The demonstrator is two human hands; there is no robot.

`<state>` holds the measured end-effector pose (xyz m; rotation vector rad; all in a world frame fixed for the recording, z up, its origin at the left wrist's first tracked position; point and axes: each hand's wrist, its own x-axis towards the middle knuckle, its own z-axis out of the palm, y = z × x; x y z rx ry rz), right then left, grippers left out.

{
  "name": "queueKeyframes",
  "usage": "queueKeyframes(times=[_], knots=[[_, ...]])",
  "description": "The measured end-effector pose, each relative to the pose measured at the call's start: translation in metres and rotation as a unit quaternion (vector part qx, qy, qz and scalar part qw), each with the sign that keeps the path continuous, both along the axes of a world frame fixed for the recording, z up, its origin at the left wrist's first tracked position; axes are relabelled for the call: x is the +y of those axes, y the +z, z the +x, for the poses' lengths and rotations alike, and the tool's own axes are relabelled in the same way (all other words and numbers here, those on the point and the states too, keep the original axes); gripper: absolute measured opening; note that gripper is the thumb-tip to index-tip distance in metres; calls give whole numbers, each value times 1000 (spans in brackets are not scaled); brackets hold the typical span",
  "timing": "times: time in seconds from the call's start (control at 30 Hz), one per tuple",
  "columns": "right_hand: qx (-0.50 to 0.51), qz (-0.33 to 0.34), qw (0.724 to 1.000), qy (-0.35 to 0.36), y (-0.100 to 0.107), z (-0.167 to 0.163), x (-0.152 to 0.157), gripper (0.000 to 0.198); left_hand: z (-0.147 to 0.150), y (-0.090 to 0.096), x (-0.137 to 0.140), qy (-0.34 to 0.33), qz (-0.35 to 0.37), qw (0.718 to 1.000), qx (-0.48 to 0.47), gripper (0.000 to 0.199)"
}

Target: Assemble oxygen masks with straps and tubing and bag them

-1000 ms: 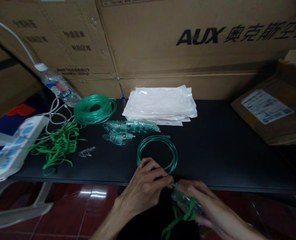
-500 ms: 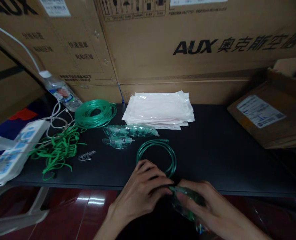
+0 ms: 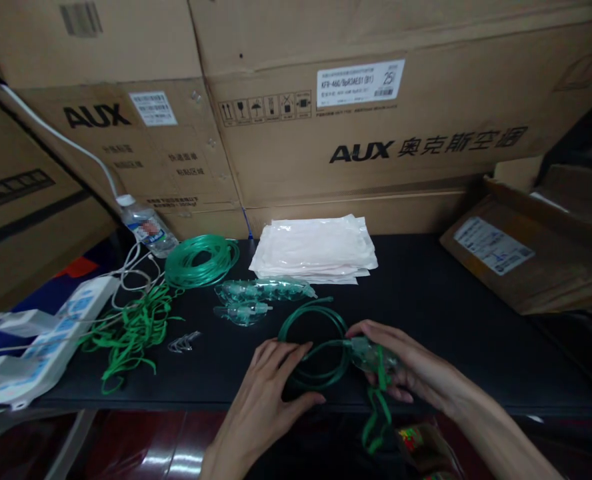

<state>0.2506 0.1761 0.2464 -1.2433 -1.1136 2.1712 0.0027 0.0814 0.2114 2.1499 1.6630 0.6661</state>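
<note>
My right hand (image 3: 401, 357) is closed around a clear green oxygen mask (image 3: 363, 353) at the table's front edge. A green elastic strap (image 3: 380, 417) dangles from the mask. From the mask's nozzle, green tubing (image 3: 281, 327) runs left into a loose coil on the table. My left hand (image 3: 271, 387) lies over the coil's left side, fingers stretched out and thumb apart, its fingertips touching or just above the tubing. Beyond the coil lie more green masks (image 3: 266, 290), a single one (image 3: 246, 312) in front of the others.
White flat packets (image 3: 313, 247) are stacked at the back. To the left are a thick green tubing coil (image 3: 201, 260), tangled green straps (image 3: 131, 333), small metal strips (image 3: 183, 342), a bottle (image 3: 149, 227) and a power strip (image 3: 56, 340). An open carton (image 3: 531, 247) stands right.
My hands have moved apart: the right has brought the mask up to the table edge beside the coil, while the left has loosened onto the tubing. The camera view has tilted up.
</note>
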Motion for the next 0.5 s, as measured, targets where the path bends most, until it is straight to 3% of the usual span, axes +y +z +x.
queueKeyframes(times=[0.13,0.3,0.5], knots=[[56,26,997,-46,-8,14,0,62,-2,-6,-3,-10,42,999,23,51],[13,118,977,-177,-18,26,1,77,0,-13,-8,-39,77,995,38,43],[-67,297,928,-216,-23,11,9,60,9,-16,-14,-45,93,994,30,40]])
